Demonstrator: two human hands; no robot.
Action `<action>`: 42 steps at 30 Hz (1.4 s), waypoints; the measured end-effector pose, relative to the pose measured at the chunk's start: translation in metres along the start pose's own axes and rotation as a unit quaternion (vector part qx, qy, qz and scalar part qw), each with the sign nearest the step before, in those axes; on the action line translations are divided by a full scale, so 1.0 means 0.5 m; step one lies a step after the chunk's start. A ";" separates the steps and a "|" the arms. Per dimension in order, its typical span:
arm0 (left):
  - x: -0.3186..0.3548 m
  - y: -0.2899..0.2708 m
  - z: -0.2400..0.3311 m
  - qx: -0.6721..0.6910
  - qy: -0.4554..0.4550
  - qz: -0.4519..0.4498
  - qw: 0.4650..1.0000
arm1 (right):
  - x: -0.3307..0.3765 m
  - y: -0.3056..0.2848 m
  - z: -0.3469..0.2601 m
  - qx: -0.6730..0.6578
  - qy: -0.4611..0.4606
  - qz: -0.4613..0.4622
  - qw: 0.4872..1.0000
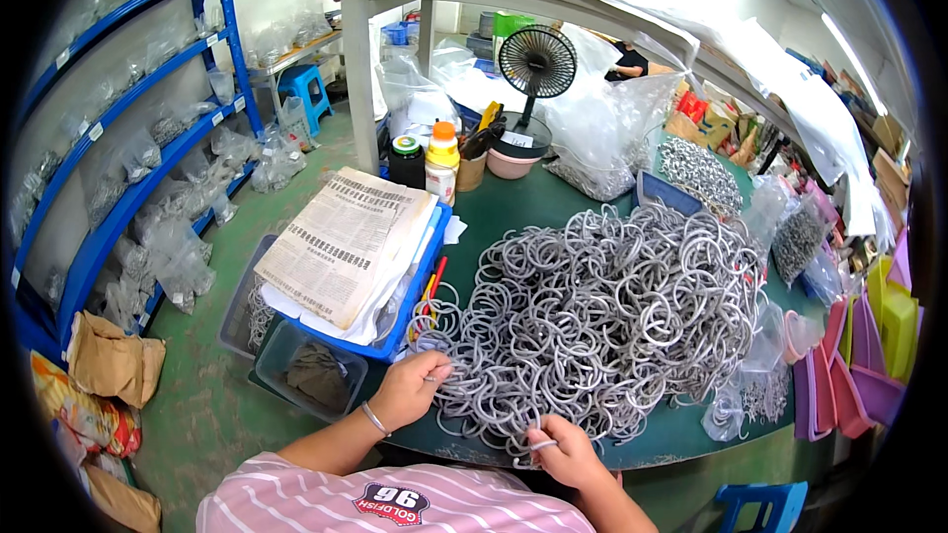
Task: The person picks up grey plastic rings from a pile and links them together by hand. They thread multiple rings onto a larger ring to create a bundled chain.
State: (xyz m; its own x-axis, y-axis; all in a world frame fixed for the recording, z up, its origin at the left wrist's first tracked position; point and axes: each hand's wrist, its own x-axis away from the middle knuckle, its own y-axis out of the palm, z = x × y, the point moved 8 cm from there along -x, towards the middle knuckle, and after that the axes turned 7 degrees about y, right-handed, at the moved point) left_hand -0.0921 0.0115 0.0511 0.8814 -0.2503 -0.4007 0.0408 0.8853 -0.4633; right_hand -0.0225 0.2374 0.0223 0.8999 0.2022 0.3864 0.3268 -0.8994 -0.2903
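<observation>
A big heap of silver-grey open metal rings covers the middle of the green table. At the heap's lower left edge is my left hand, its thumb and fingers pinched together; what lies between them is too small to make out. A bracelet circles that wrist. My right hand is by the table's near edge, in front of the heap. Its fingers are curled closed around a metal ring, only partly visible. A few loose rings lie just beside its fingertips.
Left of the heap, a blue tray holds newspapers, above a clear bin with brown cloth. Behind stand bottles and a black fan. Plastic bins line the right edge; a blue stool is below.
</observation>
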 end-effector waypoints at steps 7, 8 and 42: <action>0.030 0.017 -0.037 -0.107 0.032 -0.036 0.993 | -0.010 0.019 0.018 0.126 0.050 0.010 0.991; 0.034 0.019 -0.037 -0.108 0.021 -0.046 0.993 | -0.017 0.026 0.024 0.108 0.049 0.017 0.993; 0.093 0.045 -0.129 0.417 -0.264 0.130 0.860 | -0.009 0.037 0.001 -0.234 0.009 -0.040 0.971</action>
State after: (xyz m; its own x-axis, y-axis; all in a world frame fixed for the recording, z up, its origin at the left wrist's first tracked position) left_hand -0.0807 -0.0055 -0.0290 0.9935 0.0165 0.1125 -0.0609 0.9129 0.4036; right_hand -0.0203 0.2200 0.0150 0.8701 0.2762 0.4082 0.2253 -0.9595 0.1691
